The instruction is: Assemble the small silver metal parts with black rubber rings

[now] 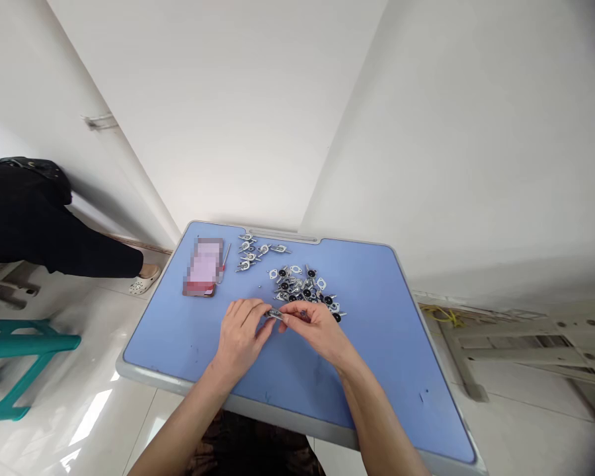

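Note:
Between my two hands, above the front half of the blue table (377, 403), is a small metal part (274, 313). My left hand (242, 330) pinches its left end, and my right hand (315, 325) grips its right end with thumb and fingers. The fingertips hide much of the part. Just beyond my right hand lies a pile of metal fittings with black round knobs (307, 293), mixed with flat oval gaskets (321, 283). Farther back and left, several similar metal fittings (246, 266) lie in a loose group without black knobs.
A phone (204, 264) with a blurred screen lies at the table's left, beside a thin screwdriver-like tool (226, 254). A person's leg in black (89, 244) and a green stool (24, 370) are at the left. A beige metal frame (525, 350) stands on the right by the wall.

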Action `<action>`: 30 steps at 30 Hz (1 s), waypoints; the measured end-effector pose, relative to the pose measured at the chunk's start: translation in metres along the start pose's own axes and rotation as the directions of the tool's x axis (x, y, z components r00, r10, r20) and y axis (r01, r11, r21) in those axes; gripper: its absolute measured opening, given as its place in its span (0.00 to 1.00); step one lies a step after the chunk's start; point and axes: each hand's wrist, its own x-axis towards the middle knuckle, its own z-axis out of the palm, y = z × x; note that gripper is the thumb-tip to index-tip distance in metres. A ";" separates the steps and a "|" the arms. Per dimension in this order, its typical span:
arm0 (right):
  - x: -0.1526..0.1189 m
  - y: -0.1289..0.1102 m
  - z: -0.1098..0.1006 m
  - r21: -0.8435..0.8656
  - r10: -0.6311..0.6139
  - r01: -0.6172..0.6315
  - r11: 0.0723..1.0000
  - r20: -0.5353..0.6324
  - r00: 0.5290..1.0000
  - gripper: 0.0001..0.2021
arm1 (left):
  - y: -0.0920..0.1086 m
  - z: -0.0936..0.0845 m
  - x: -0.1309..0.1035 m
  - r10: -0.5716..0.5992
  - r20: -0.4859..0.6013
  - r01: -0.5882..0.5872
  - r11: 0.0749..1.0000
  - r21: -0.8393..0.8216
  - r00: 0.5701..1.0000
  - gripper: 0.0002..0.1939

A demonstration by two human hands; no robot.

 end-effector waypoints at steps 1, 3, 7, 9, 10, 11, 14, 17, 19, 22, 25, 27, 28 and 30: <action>0.001 0.001 0.000 0.010 -0.008 0.008 1.000 -0.003 1.000 0.10 | 0.000 0.000 0.001 0.007 -0.017 -0.007 1.000 0.006 1.000 0.06; 0.002 0.003 0.001 0.029 -0.025 0.026 0.999 -0.010 1.000 0.10 | 0.000 -0.001 0.002 0.018 -0.048 -0.017 1.000 0.019 0.999 0.06; 0.004 0.004 0.003 0.051 -0.049 0.051 0.997 -0.033 0.998 0.10 | -0.001 -0.001 0.003 0.005 -0.074 -0.003 1.000 0.026 0.997 0.06; 0.004 0.004 0.004 0.058 -0.050 0.053 0.997 -0.043 0.998 0.10 | -0.001 -0.001 0.003 -0.016 -0.068 0.017 1.000 0.021 0.998 0.05; 0.005 0.004 0.004 0.060 -0.049 0.052 0.997 -0.048 0.998 0.10 | -0.001 -0.001 0.003 -0.024 -0.064 0.025 1.000 0.018 0.998 0.05; 0.005 0.004 0.005 0.062 -0.049 0.053 0.997 -0.053 0.997 0.10 | -0.001 -0.001 0.004 -0.029 -0.059 0.030 0.999 0.016 0.998 0.04; 0.007 0.005 0.005 0.061 -0.053 0.057 0.997 -0.063 0.997 0.10 | -0.001 0.000 0.004 -0.032 -0.064 0.033 0.999 0.019 0.997 0.04; 0.008 0.007 0.006 0.072 -0.059 0.064 0.995 -0.069 0.996 0.09 | -0.001 0.001 0.004 -0.041 -0.078 0.043 0.999 0.022 0.996 0.03; 0.009 0.007 0.007 0.087 -0.061 0.067 0.994 -0.073 0.995 0.09 | -0.002 0.001 0.005 -0.052 -0.079 0.054 0.998 0.016 0.995 0.03; 0.009 0.006 0.009 0.113 -0.046 0.056 0.992 -0.083 0.995 0.09 | -0.002 0.002 0.005 -0.063 -0.082 0.064 0.998 0.001 0.995 0.03; 0.009 0.004 0.010 0.148 -0.028 0.041 0.988 -0.084 0.996 0.08 | -0.001 0.003 0.005 -0.080 -0.088 0.079 0.997 -0.007 0.993 0.04; 0.009 0.003 0.011 0.163 -0.025 0.039 0.986 -0.085 0.996 0.08 | -0.001 0.003 0.005 -0.097 -0.089 0.096 0.995 -0.011 0.991 0.04; 0.009 0.003 0.011 0.165 -0.026 0.040 0.985 -0.086 0.996 0.09 | -0.002 0.003 0.005 -0.106 -0.087 0.105 0.994 -0.014 0.991 0.04; 0.010 0.004 0.012 0.166 -0.029 0.043 0.985 -0.084 0.996 0.09 | -0.002 0.004 0.005 -0.124 -0.085 0.122 0.992 -0.022 0.989 0.04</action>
